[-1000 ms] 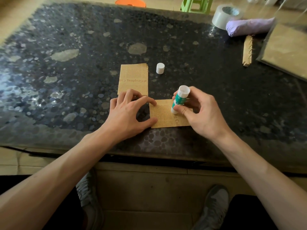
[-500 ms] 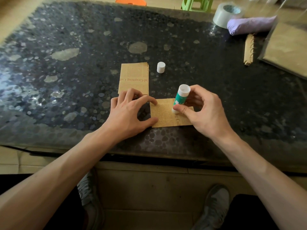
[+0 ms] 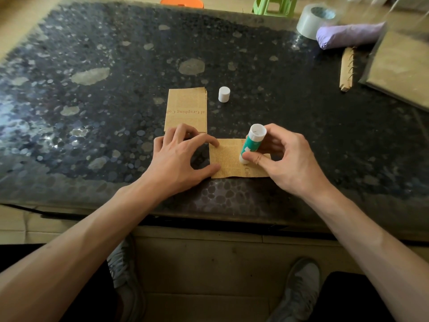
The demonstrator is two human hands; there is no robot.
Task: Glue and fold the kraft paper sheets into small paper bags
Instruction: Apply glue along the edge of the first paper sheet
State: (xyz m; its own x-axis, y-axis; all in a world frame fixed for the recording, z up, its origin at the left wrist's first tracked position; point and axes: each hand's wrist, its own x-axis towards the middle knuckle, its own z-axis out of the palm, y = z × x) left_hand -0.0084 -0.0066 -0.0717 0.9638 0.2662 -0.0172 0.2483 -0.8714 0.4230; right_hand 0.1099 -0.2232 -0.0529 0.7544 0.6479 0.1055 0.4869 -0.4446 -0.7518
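A printed kraft paper sheet [image 3: 226, 160] lies flat near the front edge of the dark stone table [image 3: 92, 112]. My left hand [image 3: 178, 159] presses its left edge down with spread fingers and thumb. My right hand [image 3: 285, 159] grips a green and white glue stick [image 3: 251, 142], tilted, with its tip down on the middle of the sheet. The right part of the sheet is hidden under that hand. A small stack of folded kraft paper pieces [image 3: 186, 110] lies just behind my left hand. The white glue cap [image 3: 224, 94] stands upright beside the stack.
At the back right lie a roll of clear tape [image 3: 313, 20], a folded purple umbrella [image 3: 348, 36], a strip of kraft paper [image 3: 347, 68] and a clear-wrapped pack of kraft sheets [image 3: 401, 66]. A green stool [image 3: 274, 4] and an orange stool [image 3: 182, 1] stand beyond the table.
The glue stick's tip has slid a little toward me along the middle of the sheet. My left hand stays pressed on the sheet's left edge.
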